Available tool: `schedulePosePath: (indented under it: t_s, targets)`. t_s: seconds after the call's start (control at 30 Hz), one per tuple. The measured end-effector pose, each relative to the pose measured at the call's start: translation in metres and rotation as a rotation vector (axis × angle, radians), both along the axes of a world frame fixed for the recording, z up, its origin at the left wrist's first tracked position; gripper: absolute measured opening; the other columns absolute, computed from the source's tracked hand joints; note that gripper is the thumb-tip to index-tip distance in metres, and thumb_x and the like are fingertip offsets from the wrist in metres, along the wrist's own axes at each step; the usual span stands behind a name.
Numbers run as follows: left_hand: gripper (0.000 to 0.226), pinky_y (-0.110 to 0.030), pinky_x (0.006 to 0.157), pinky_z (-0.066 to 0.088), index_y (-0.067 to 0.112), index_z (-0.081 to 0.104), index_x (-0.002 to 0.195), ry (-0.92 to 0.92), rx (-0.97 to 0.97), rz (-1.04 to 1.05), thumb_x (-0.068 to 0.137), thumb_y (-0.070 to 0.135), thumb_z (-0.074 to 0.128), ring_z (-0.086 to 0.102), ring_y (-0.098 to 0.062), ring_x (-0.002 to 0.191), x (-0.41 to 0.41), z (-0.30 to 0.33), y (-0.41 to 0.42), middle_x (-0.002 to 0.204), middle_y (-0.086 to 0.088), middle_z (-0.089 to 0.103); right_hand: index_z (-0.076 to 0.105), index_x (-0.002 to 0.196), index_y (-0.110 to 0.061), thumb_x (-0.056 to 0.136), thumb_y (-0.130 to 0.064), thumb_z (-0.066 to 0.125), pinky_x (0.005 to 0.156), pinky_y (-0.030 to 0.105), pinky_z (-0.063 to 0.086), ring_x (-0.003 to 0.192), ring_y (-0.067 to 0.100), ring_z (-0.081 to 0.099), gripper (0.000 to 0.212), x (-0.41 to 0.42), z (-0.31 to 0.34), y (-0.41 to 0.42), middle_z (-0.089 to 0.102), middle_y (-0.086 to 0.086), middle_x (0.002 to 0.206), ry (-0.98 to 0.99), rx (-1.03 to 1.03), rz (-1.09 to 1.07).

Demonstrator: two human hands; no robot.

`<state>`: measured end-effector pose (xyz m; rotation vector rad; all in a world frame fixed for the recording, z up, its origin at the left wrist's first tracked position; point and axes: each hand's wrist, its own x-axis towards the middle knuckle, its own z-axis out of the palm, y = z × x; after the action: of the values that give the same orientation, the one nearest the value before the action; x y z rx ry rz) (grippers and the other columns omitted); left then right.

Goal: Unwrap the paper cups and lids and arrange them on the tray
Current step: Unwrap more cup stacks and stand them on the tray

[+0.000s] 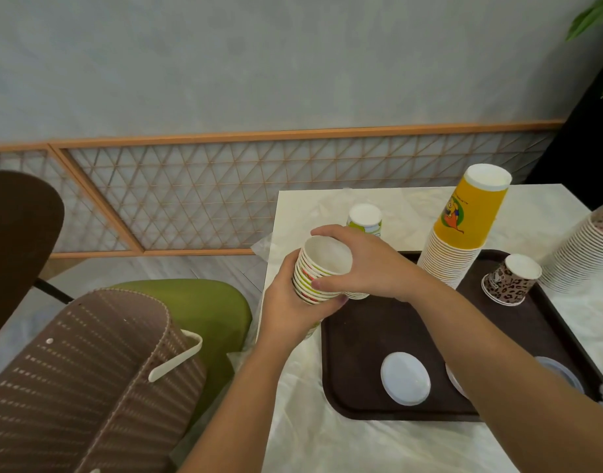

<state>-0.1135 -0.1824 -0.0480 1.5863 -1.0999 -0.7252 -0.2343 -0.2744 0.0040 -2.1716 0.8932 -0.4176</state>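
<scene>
Gripping striped cup stack [315, 271] over tray [358, 339] edge, both hands.

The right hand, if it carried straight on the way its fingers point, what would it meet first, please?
The right hand reaches leftward and already grips the top of the striped cup stack. Straight on, its fingers would likely slide over that stack onto the left hand holding it from below; depth is unclear.
</scene>
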Motion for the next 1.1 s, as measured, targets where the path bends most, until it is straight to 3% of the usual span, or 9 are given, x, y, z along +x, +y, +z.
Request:
schedulePosePath:
  t_s: [0.13,0.27,0.43,0.6,0.77,0.83,0.97,1.1]
  targets:
    - [0.064,-0.017,0.074,0.053,0.040,0.053,0.109,-0.008,0.001,0.020,0.060,0.020,0.089,0.064,0.001,0.090,0.004,-0.001,0.002,0.101,0.013,0.067,0.048,0.131,-0.030,0.074,-0.033,0.077,0.091,0.020,0.042,0.112,0.003,0.050,0.064,-0.009,0.012,-0.005,0.053,-0.016,0.125,-0.150,0.046,-0.067]
    - [0.062,-0.011,0.070,0.051,0.034,0.053,0.111,0.033,-0.017,0.065,0.062,0.016,0.087,0.063,0.006,0.088,0.007,0.002,0.002,0.100,0.014,0.066,0.048,0.128,-0.031,0.076,-0.023,0.076,0.084,0.025,0.050,0.111,0.008,0.055,0.060,-0.024,0.022,-0.018,0.056,-0.008,0.123,-0.299,0.222,-0.110]
    - [0.063,-0.014,0.073,0.053,0.028,0.055,0.115,0.146,-0.057,0.133,0.062,0.014,0.086,0.064,0.001,0.092,0.011,0.007,-0.001,0.103,0.012,0.067,0.048,0.121,-0.030,0.072,-0.017,0.079,0.089,0.031,0.053,0.106,0.006,0.057,0.060,-0.044,0.026,-0.026,0.057,-0.012,0.113,-0.178,0.229,-0.047]
    - [0.067,-0.034,0.085,0.055,0.026,0.056,0.120,0.179,-0.087,0.144,0.061,0.017,0.087,0.063,-0.010,0.101,0.013,0.012,-0.008,0.107,0.009,0.067,0.049,0.123,-0.027,0.066,-0.026,0.084,0.081,0.019,0.048,0.098,0.004,0.058,0.066,-0.040,0.019,-0.021,0.061,-0.011,0.110,0.039,0.002,-0.003]
    - [0.068,-0.035,0.089,0.054,0.029,0.054,0.120,0.145,-0.078,0.143,0.061,0.020,0.087,0.061,-0.009,0.104,0.012,0.015,-0.012,0.110,0.012,0.064,0.047,0.118,-0.032,0.069,-0.021,0.082,0.086,0.021,0.049,0.104,0.002,0.060,0.062,-0.023,0.005,-0.035,0.063,-0.014,0.112,-0.498,0.084,-0.296]
    - [0.068,-0.035,0.089,0.053,0.033,0.053,0.118,0.130,-0.059,0.143,0.060,0.021,0.087,0.060,-0.008,0.104,0.011,0.013,-0.013,0.109,0.014,0.063,0.043,0.118,-0.033,0.069,-0.022,0.082,0.089,0.024,0.049,0.106,0.004,0.059,0.063,-0.015,-0.007,-0.047,0.061,-0.013,0.114,-0.556,0.092,-0.388]
    - [0.071,-0.038,0.089,0.054,0.028,0.053,0.122,0.139,-0.036,0.141,0.060,0.020,0.088,0.061,-0.008,0.103,0.011,0.007,-0.016,0.109,0.011,0.064,0.047,0.119,-0.020,0.069,-0.021,0.083,0.087,0.025,0.048,0.100,0.007,0.058,0.062,-0.008,-0.046,-0.065,0.061,-0.005,0.114,-0.432,0.100,-0.488]
    - [0.075,-0.039,0.090,0.054,0.027,0.052,0.124,0.130,-0.019,0.138,0.059,0.021,0.088,0.061,-0.010,0.104,0.012,0.000,-0.017,0.112,0.009,0.063,0.047,0.124,-0.013,0.068,-0.022,0.084,0.087,0.025,0.044,0.110,0.017,0.058,0.068,-0.010,-0.085,-0.063,0.061,0.002,0.121,-0.298,0.130,-0.524]
